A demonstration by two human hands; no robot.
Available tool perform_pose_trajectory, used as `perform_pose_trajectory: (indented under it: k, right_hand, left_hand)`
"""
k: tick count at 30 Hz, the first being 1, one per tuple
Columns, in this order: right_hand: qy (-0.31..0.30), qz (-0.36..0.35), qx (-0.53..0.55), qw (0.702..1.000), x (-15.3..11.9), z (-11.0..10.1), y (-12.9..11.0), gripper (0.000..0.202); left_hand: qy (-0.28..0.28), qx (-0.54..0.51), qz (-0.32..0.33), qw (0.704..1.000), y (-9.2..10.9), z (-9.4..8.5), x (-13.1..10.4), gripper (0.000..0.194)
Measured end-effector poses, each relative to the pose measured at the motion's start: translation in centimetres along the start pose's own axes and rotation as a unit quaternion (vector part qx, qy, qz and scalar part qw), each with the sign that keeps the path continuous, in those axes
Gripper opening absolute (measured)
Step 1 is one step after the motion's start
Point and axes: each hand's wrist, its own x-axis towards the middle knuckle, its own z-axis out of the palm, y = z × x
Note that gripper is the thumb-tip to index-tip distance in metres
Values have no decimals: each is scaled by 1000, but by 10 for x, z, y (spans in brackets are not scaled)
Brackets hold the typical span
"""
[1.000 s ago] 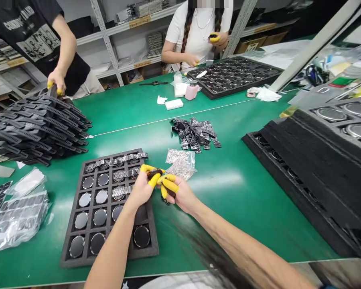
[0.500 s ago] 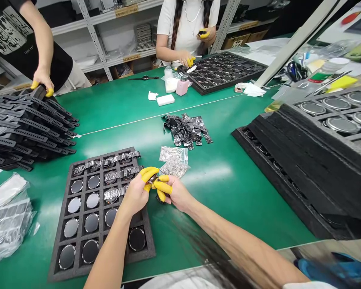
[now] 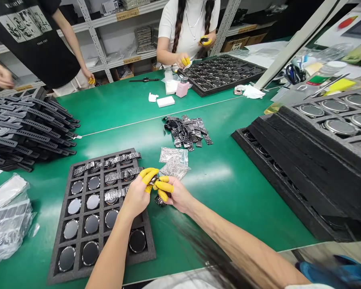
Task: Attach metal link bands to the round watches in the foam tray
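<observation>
My left hand (image 3: 138, 192), with yellow finger cots, is closed on a small dark watch case (image 3: 153, 180), mostly hidden by the fingertips. My right hand (image 3: 175, 193), also in yellow cots, meets it there and pinches a black metal watch band (image 3: 159, 201), whose end hangs below the fingers. Under my left forearm lies a grey foam tray (image 3: 57, 245) of round watch faces in square pockets. Several have film-wrapped bands (image 3: 114, 194) attached. Just beyond my hands are plastic bags of small metal pins (image 3: 174, 166).
A pile of wrapped black bands (image 3: 187, 130) lies mid-table. Black straps (image 3: 21, 128) are heaped at left, above a clear plastic bag (image 3: 9, 220). Stacked foam trays (image 3: 303, 168) stand at right. Across the table, one person (image 3: 188, 36) handles a watch beside another tray (image 3: 222, 72); another person (image 3: 33, 44) stands at left.
The person at left has let go of the strap heap and straightened up. The person opposite has shifted a hand slightly. My hands stay together with only small finger movement.
</observation>
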Motion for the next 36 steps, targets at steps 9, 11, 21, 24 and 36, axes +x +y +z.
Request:
perform_pose_trajectory:
  k: [9,11,21,24,36]
  right_hand:
    - [39,-33,25,998,-4,7,0,43]
    - [39,-36,18,998,-4,6,1,41]
    - [21,-62,11,998,-4,8,0,47]
    - [-26,-52,-78,995,-6,6,-6,49]
    - [51,-23,-228,972,-4,-18,-33,46]
  left_hand:
    - [13,-65,8,998,10,2,1,40]
    - [33,-79,12,996,10,5,3,34]
    - [68,-99,25,992,3,-1,2,30]
    - [216,-148,6,965,-2,-5,5,16]
    - [129,-250,-112,953,4,11,1,30]
